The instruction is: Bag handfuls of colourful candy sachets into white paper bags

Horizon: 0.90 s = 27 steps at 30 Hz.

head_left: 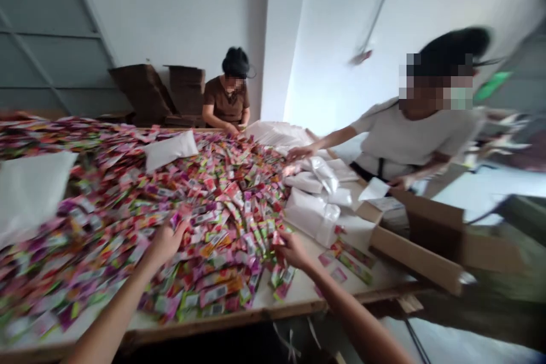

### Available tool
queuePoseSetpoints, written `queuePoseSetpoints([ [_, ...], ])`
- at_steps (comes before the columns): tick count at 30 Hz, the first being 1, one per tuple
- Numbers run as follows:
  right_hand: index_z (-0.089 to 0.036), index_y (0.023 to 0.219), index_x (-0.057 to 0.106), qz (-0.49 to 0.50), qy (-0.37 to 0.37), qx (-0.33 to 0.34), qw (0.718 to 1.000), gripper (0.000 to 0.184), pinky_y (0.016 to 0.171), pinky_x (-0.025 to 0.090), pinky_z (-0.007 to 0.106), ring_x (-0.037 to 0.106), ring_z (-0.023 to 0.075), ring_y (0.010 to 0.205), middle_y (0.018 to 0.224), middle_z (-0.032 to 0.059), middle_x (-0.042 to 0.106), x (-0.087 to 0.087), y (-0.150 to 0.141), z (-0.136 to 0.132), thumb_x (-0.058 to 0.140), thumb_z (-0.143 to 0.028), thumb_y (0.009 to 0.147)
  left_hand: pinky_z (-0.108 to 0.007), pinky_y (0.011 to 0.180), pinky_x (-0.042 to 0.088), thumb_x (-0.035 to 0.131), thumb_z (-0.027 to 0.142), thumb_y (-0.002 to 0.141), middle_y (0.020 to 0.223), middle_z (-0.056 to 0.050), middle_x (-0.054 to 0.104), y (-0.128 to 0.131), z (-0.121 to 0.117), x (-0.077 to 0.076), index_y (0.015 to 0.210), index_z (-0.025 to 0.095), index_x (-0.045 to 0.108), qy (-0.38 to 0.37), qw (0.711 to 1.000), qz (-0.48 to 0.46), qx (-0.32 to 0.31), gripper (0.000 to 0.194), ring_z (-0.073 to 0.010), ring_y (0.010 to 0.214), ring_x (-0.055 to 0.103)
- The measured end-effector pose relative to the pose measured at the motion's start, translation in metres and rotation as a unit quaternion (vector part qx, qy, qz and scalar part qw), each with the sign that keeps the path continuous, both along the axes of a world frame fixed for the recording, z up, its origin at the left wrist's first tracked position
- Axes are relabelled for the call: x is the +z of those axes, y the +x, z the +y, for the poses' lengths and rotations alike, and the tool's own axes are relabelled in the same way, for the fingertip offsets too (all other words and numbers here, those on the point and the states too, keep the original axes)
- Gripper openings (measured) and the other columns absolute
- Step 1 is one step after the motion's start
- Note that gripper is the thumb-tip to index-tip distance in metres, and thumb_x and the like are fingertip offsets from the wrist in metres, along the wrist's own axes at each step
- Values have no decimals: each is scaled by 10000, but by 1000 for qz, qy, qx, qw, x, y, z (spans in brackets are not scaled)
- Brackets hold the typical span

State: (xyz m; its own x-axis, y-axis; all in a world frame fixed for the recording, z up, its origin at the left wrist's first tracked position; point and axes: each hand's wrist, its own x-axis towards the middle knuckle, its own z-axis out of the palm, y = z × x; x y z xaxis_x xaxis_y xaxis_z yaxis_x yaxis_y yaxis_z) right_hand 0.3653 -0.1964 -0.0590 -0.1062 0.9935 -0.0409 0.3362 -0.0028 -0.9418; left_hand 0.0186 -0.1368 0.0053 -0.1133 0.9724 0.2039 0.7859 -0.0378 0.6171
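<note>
A wide heap of small, colourful sachets in pink, purple, orange and green covers the table. Over the middle of the heap, my left hand is closed with a pink-purple sachet between thumb and fingers. My right hand is at the heap's right edge, its fingers pinched on a small reddish sachet. Several loose sachets lie on the bare tabletop to the right of that hand. Motion blur softens both hands and the print on the sachets.
Filled white bags are piled right of the heap; a white pillow-shaped bag and a larger one rest on it. An open cardboard box stands at right. One co-worker is behind the table, another reaches in from the right.
</note>
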Motion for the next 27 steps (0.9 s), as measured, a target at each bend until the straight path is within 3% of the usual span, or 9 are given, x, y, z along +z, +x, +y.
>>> queuePoseSetpoints([
  [3,-181,818,486,85,-2,-44,995,166,409,337,188,420,82,413,532,-61,472,0,-18,4,453,-325,743,-249,581,459,485,525,697,529,-6,589,27,-4,0,614,215,541,-36,996,-47,-71,326,-201,618,606],
  [6,-170,708,490,19,59,-61,996,192,437,313,180,387,71,467,542,-55,440,-11,-31,-3,540,-356,716,-244,615,467,569,533,637,612,-6,632,44,-17,-6,625,204,561,-32,991,-72,-110,329,-188,640,607],
  [10,-160,573,477,-85,79,-62,991,178,489,312,199,377,85,521,529,-37,436,-29,-23,-26,524,-280,695,-260,561,456,552,539,657,527,-3,595,37,-28,-19,577,214,563,-55,996,-43,-63,334,-202,600,596],
  [13,-154,616,526,-91,65,-120,986,180,501,342,220,410,107,528,544,-17,482,-25,6,-31,508,-317,690,-255,529,439,470,560,718,445,4,545,17,-22,-24,514,211,536,-98,994,-31,-34,409,-189,525,576],
  [16,-154,621,533,-148,45,-244,957,299,458,321,221,417,114,498,509,-14,467,-7,32,-11,513,-444,693,-241,572,444,443,561,743,590,-16,633,11,-5,-19,652,190,601,-62,997,-40,-18,414,-186,615,613],
  [18,-159,620,548,-210,21,-236,948,335,468,329,225,458,129,517,510,-9,482,1,33,13,538,-491,662,-243,625,448,460,541,744,711,-47,671,23,7,-19,768,177,631,-49,998,-10,-40,403,-199,722,633],
  [22,-148,659,581,-302,-43,-187,934,329,502,367,245,534,174,601,607,39,566,-8,2,46,663,-446,543,-298,673,455,618,483,643,790,-135,679,64,14,-38,802,134,656,-146,975,143,-84,385,-268,797,635],
  [24,-150,684,580,-277,-60,-207,936,303,499,377,242,544,170,597,612,37,576,-18,-8,47,693,-375,516,-304,714,454,683,399,601,858,-145,678,73,8,-49,866,134,652,-158,969,169,-88,376,-275,845,626],
  [27,-156,656,540,-125,-103,-244,956,268,431,369,235,509,138,470,508,2,529,-25,-1,32,663,-376,562,-285,780,442,604,367,701,989,-126,658,61,0,-53,1040,150,597,-135,977,145,-75,402,-237,933,602],
])
